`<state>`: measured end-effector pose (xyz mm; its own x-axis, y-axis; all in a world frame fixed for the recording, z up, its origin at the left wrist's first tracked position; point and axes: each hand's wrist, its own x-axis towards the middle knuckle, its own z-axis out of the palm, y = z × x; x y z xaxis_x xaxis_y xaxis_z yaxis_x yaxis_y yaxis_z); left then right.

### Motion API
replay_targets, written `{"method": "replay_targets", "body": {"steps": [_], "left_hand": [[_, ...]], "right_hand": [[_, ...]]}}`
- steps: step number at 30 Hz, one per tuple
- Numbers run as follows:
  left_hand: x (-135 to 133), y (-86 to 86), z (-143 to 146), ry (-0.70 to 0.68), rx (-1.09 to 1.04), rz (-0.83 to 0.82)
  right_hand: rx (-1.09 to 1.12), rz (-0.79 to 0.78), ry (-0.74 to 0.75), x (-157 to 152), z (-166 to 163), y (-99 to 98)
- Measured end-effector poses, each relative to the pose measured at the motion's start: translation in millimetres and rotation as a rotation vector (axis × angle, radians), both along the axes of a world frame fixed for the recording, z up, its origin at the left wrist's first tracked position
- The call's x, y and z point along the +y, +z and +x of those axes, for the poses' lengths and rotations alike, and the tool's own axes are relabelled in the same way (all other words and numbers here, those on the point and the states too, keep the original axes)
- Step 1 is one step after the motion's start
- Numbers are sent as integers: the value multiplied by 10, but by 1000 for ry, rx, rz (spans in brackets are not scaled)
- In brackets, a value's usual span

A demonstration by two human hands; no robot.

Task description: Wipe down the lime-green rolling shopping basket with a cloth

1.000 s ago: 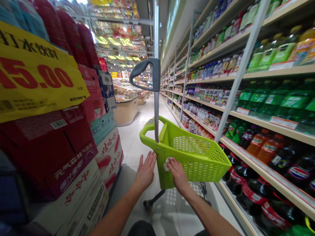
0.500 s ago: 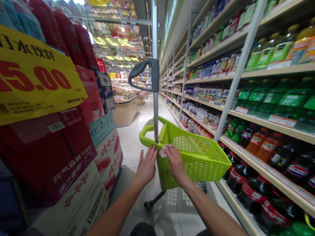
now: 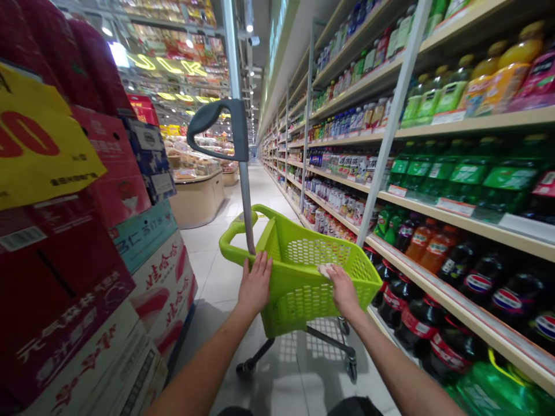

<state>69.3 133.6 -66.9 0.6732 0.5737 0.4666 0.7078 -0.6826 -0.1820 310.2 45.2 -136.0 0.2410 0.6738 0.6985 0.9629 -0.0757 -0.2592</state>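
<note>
A lime-green plastic shopping basket (image 3: 303, 289) on a wheeled frame stands in the aisle in front of me. A grey pole with a grey handle (image 3: 219, 130) rises from its near left corner. My left hand (image 3: 255, 283) rests on that corner at the foot of the pole, fingers laid over the rim. My right hand (image 3: 342, 289) presses a small white cloth (image 3: 325, 269) onto the basket's near rim, further to the right. Nothing can be seen lying in the basket.
Stacked red and white drink cartons (image 3: 87, 277) with a yellow price sign (image 3: 39, 150) wall off the left. Shelves of bottled drinks (image 3: 455, 231) run along the right. The tiled aisle (image 3: 260, 185) stretches ahead, with a beige display counter (image 3: 195, 196) at its left.
My right hand has moved the cloth from the basket's left corner up and rightward along the near rim. My left hand has settled onto the corner by the pole. The view has shifted.
</note>
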Motion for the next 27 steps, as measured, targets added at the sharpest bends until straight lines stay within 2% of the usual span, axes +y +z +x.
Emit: {"method": "replay_targets", "body": {"steps": [2, 5, 7, 10, 12, 14, 16, 19, 21, 23, 27], "left_hand": [[-53, -11, 118, -29, 25, -35], [-132, -41, 268, -56, 54, -66], [-159, -69, 299, -49, 59, -62], [-169, -104, 275, -52, 80, -63], [-178, -122, 268, -42, 77, -70], [-199, -137, 290, -24, 56, -83], [-222, -146, 324, -7, 34, -95], [-243, -143, 345, -3, 27, -94], [-252, -128, 328, -8, 40, -89], [-268, -111, 303, -1, 53, -96], [-327, -99, 297, 30, 54, -123]], "right_hand": [[-16, -1, 12, 25, -97, 21], [-84, -28, 114, 192, -457, 86], [-124, -31, 139, 201, -524, 71], [-151, -18, 86, -57, -154, -85], [-126, 18, -47, -284, 217, -210], [-78, 54, -182, -420, 443, -279], [-67, 70, -204, -414, 425, -285], [-124, 26, -42, -267, 169, -245], [-147, 0, 20, -251, 121, -245], [-121, 10, -36, -370, 282, -298], [11, 91, -299, -715, 813, -469]]}}
